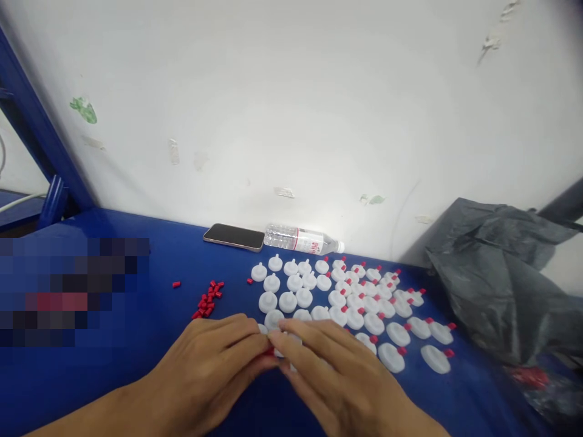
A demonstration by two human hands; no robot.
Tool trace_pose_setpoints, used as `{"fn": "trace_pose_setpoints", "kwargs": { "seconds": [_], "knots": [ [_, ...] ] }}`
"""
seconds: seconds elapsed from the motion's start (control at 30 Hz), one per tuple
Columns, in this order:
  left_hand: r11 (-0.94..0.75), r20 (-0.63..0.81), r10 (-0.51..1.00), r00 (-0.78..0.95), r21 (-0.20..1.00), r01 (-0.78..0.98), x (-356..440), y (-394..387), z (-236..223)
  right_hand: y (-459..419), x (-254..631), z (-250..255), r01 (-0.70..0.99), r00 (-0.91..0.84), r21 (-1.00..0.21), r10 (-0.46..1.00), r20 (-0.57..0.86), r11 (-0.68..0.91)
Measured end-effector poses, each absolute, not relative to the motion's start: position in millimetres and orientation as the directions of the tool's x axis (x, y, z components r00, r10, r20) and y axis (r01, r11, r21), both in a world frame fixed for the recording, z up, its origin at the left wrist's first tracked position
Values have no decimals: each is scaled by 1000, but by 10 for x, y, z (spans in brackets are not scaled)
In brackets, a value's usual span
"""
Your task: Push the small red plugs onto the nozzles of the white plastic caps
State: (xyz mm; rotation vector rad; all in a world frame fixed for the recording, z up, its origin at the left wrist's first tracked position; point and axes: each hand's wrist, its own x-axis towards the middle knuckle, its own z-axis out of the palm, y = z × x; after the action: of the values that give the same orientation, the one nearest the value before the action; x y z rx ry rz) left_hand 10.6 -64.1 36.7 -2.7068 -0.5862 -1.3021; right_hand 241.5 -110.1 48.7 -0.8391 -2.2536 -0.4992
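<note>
White, with a rounded edge, a disc [292, 342] shows in slivers between the curled fingers of the right hand [341, 364], over the near part of the blue table [150, 261]. Thumb and forefinger of the left hand [218, 358] pinch a small red cap [269, 351]. Both hands' tips meet and cover most of the two pieces, so whether they are joined cannot be told. Beyond lie more white discs [287, 301], red-capped toward the right; the hands hide the nearest. Loose red caps [207, 301] lie to the left. Pixelated blocks mask the left edge.
</note>
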Motion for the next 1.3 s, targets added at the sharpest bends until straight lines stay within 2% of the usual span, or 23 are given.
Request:
{"fn": "trace_pose_setpoints", "kwargs": {
  "seconds": [0.1, 0.2, 0.3, 0.5, 0.67, 0.93, 1.17, 1.3],
  "knots": [
    [-903, 742, 368, 560, 142, 406, 93, -536, 427, -1034, 2491, 583, 723, -490, 20, 493, 719, 690],
    [-852, 709, 414, 571, 81, 517, -45, -348, 412, -932, 2655, 675, 788, -382, -71, 576, 723, 612],
    [-754, 651, 482, 587, -34, 656, -214, -87, 309, -812, 2857, 701, 841, -320, -76, 607, 728, 535],
    [-739, 467, 537, 703, -143, 659, -328, 95, 148, -649, 3084, 596, 916, -249, -64, 687, 682, 396],
    [-742, 423, 534, 732, -180, 646, -296, 54, 104, -613, 3096, 539, 905, -279, -105, 762, 585, 411],
    [-762, 462, 464, 756, -227, 606, -270, 113, 101, -589, 3102, 470, 913, -308, -61, 779, 546, 404],
    [-817, 487, 404, 775, -190, 545, -251, 52, 118, -688, 3103, 698, 866, -341, -150, 784, 519, 476],
    [-827, 515, 418, 748, -126, 548, -212, 10, 182, -700, 3121, 729, 828, -448, -113, 769, 456, 550]
  ]
}}
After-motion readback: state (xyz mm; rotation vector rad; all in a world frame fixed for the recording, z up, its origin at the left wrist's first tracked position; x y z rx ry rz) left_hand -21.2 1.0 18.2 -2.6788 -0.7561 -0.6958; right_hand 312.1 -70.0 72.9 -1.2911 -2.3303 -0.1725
